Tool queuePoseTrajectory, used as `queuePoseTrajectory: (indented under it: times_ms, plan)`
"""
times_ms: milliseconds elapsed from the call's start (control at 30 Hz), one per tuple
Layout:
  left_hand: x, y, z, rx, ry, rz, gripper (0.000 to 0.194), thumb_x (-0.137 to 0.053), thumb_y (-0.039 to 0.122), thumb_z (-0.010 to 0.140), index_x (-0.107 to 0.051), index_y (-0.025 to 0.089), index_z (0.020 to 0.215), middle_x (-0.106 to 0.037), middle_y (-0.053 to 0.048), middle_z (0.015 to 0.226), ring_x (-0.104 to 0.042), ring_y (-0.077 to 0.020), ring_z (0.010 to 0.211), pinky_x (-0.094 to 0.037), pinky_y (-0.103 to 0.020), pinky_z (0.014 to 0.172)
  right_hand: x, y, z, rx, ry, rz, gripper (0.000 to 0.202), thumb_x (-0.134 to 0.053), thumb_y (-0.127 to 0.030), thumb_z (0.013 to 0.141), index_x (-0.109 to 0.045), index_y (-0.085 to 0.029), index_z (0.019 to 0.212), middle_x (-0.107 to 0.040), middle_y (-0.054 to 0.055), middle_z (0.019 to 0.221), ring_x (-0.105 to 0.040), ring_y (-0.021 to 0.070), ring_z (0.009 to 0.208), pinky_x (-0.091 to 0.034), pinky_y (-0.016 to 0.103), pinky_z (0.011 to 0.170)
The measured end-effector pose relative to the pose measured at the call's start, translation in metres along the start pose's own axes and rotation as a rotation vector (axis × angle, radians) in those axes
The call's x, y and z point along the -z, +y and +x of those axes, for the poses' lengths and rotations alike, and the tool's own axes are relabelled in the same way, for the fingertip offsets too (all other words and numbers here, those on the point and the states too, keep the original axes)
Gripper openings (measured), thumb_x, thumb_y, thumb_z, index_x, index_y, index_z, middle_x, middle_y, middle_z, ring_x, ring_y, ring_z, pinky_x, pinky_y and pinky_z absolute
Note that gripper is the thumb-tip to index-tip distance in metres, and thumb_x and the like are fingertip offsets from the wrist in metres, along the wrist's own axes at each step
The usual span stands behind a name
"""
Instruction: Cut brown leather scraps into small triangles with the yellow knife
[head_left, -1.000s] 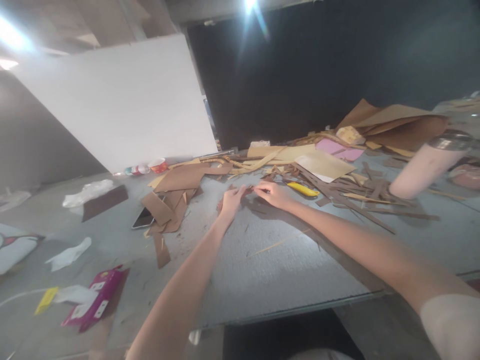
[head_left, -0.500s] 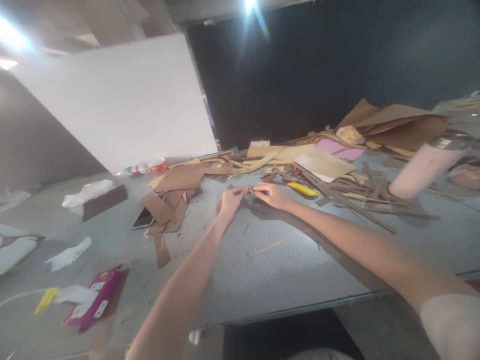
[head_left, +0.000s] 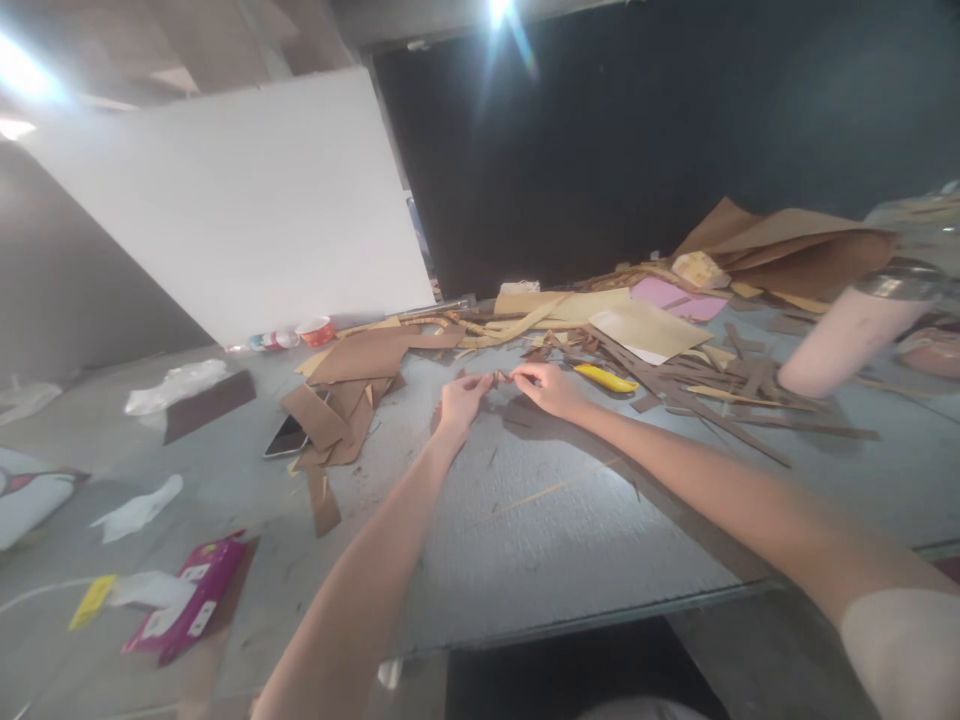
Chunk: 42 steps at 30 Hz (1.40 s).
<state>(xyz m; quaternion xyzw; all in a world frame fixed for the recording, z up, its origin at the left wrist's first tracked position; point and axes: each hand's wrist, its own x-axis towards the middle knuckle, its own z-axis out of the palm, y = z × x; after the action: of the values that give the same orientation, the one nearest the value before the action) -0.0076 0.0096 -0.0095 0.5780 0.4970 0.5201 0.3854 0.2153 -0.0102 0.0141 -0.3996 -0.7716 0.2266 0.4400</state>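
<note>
Both hands meet over the middle of the grey table point(head_left: 525, 530), a small gap between their fingertips. My left hand point(head_left: 461, 400) is closed in a pinch on one end of a small brown piece point(head_left: 502, 377). The other end of this piece is pinched by my right hand point(head_left: 545, 388). Its exact shape is too small to tell. Just right of my right hand lies a yellow cutter point(head_left: 606, 378), beside many thin brown strips point(head_left: 742, 425).
Brown sheets point(head_left: 360, 355) partly cover a phone point(head_left: 289, 436) on the left. A pink tumbler point(head_left: 851, 335) leans in view at right. Behind are tan sheets point(head_left: 649, 330) and a red cup point(head_left: 316, 330). A magenta packet point(head_left: 187, 600) lies at lower left.
The fingertips of my two hands have moved slightly apart, and more of the small brown piece shows between them. Everything else looks the same.
</note>
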Motion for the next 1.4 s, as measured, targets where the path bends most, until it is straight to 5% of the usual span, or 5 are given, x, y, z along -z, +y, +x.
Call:
queuePoseTrajectory:
  times_ms: [1400]
  plan:
    - [-0.003, 0.008, -0.007, -0.035, -0.053, 0.008, 0.042, -0.089, 0.059, 0.078, -0.087, 0.018, 0.087, -0.084, -0.011, 0.091, -0.077, -0.0267, 0.089, -0.057, -0.036, 0.086, 0.002, -0.011, 0.001, -0.104, -0.035, -0.045, 0.026, -0.052, -0.041, 0.106, -0.069, -0.024, 0.096, -0.078, 0.003, 0.09, -0.068, 0.021, 0.083, -0.044, 0.029, 0.074]
